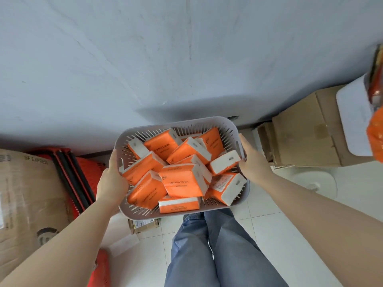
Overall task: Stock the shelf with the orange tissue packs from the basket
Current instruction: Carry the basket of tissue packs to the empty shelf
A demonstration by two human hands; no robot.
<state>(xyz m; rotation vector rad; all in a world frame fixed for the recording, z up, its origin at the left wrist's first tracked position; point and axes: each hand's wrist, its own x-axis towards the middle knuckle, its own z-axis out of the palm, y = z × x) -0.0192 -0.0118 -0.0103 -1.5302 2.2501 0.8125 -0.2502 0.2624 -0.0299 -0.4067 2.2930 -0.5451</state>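
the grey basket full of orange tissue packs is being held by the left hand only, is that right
Not quite. The grey basket full of orange tissue packs is held by both hands, not one. The left hand grips its left rim and the right hand grips its right rim, as the head view shows.

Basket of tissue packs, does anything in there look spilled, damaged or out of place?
The orange tissue packs lie jumbled at all angles in the basket, some on edge. None hangs over the rim, and none looks torn. The left hand and right hand grip its sides.
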